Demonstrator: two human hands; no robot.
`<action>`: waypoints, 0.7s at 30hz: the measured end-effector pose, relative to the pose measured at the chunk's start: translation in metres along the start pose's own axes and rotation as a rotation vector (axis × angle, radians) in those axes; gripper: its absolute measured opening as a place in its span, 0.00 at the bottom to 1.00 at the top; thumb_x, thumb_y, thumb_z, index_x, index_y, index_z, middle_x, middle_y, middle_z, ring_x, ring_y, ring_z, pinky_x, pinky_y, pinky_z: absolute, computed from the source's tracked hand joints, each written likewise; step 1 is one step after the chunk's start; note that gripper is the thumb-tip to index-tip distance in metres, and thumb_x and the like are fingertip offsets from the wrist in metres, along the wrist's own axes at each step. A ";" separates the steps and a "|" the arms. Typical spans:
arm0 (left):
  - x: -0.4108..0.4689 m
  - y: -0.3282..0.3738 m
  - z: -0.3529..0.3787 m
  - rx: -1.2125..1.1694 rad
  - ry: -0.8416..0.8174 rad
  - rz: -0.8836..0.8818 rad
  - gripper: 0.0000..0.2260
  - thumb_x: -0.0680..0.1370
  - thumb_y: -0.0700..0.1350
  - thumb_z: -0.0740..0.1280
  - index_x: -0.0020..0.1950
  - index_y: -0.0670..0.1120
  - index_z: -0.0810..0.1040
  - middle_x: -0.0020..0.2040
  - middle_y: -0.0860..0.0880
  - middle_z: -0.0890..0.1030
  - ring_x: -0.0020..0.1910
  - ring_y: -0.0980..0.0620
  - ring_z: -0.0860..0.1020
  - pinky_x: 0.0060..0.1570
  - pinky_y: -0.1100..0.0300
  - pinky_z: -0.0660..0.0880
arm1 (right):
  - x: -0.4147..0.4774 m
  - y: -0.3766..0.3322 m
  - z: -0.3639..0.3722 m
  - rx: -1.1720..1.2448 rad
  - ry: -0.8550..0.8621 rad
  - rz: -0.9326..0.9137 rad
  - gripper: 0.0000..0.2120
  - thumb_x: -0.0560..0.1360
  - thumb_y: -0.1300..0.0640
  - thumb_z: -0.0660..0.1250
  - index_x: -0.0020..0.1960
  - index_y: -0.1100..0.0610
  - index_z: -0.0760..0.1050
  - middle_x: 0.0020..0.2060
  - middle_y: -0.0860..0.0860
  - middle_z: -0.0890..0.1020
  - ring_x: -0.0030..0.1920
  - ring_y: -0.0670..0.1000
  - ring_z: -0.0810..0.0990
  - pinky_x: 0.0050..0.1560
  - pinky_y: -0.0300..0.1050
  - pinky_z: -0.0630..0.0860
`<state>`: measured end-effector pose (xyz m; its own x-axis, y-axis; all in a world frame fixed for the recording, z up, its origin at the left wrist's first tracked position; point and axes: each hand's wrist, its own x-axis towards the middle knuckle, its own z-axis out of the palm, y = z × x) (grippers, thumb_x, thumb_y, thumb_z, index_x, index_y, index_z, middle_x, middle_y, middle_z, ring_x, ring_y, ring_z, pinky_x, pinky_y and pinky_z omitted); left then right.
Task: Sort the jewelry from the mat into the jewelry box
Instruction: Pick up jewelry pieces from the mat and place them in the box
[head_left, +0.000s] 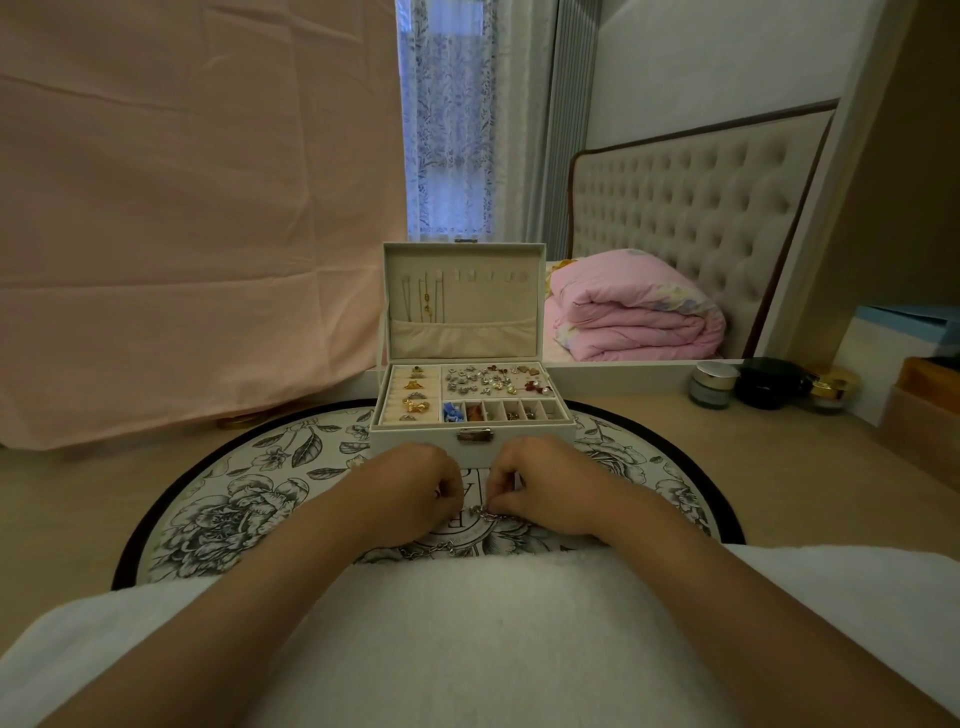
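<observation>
Chain of silver links (441, 546) lies slack on the floral mat (249, 499) just before the open jewelry box (519, 441), its end pinched by the right hand (540, 483), with the left hand (415, 483) curled beside it, grip unclear; lifted hastily, the slack could knot or slip free.

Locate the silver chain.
Head view, centre: silver chain on the floral mat before the jewelry box, between left hand and right hand.

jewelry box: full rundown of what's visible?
The jewelry box is cream, leather-look, its lid standing open with necklaces hung inside above a pocket. The tray holds rings in rolls at left, earrings at upper right, small front compartments. A metal clasp sits on its front. It stands on the floral mat.
</observation>
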<state>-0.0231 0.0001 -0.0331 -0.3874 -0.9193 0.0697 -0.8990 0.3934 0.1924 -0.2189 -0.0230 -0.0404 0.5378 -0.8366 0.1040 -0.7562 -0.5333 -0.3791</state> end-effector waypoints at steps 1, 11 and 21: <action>0.000 0.000 0.001 -0.049 0.013 -0.010 0.04 0.80 0.47 0.65 0.49 0.54 0.79 0.46 0.58 0.77 0.46 0.56 0.76 0.47 0.63 0.75 | 0.000 0.001 0.000 0.043 0.026 0.009 0.01 0.77 0.54 0.71 0.46 0.48 0.82 0.45 0.45 0.82 0.46 0.44 0.80 0.51 0.44 0.79; 0.000 0.005 -0.002 -0.839 0.144 -0.250 0.07 0.83 0.45 0.60 0.47 0.49 0.74 0.36 0.50 0.74 0.30 0.54 0.70 0.32 0.59 0.67 | 0.003 0.001 -0.016 0.602 0.264 0.207 0.09 0.84 0.55 0.58 0.45 0.51 0.72 0.35 0.46 0.73 0.34 0.46 0.71 0.39 0.44 0.70; 0.000 -0.017 -0.012 -0.436 0.278 -0.249 0.07 0.80 0.49 0.66 0.42 0.50 0.78 0.38 0.54 0.78 0.35 0.56 0.74 0.34 0.61 0.69 | -0.001 0.025 -0.035 0.163 0.543 0.330 0.12 0.80 0.49 0.64 0.42 0.51 0.81 0.37 0.47 0.83 0.40 0.49 0.80 0.38 0.44 0.73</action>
<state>-0.0056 -0.0065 -0.0251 -0.0536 -0.9754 0.2136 -0.7661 0.1774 0.6178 -0.2517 -0.0398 -0.0185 -0.0095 -0.9199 0.3921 -0.7603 -0.2480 -0.6004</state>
